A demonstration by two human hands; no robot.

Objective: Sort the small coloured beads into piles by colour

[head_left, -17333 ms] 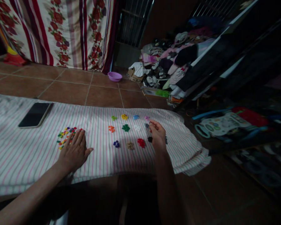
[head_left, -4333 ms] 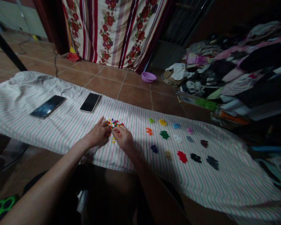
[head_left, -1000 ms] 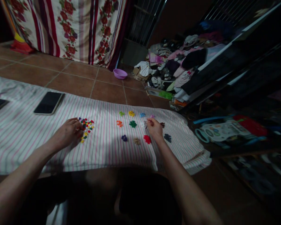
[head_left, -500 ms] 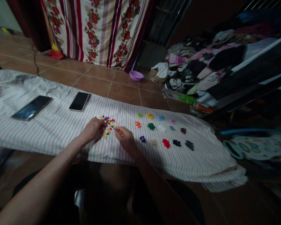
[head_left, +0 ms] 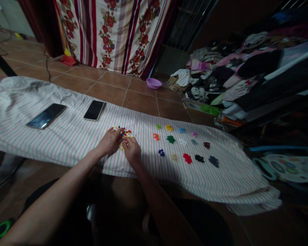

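A pile of small mixed-colour pieces (head_left: 127, 132) lies on the striped cloth (head_left: 74, 143), partly covered by my hands. My left hand (head_left: 111, 140) rests at the pile's left side, fingers curled together over its edge. Close against it, my right hand (head_left: 131, 149) bends its fingers in a pinch at the near side of the pile. Anything between the fingertips is too small to make out. To the right, small single-colour heaps lie in rows, among them an orange heap (head_left: 156, 137), a dark blue heap (head_left: 161, 152), a green heap (head_left: 170, 139) and a red heap (head_left: 187, 158).
Two phones lie left of the pile, a larger phone (head_left: 46, 116) and a smaller phone (head_left: 94, 110). Beyond the cloth, a purple basin (head_left: 154, 83) stands on the tiled floor. A heap of clothes (head_left: 215, 73) fills the far right.
My right hand has moved left to the pile and now meets my left hand. The whole view has shifted slightly, so things appear further right.
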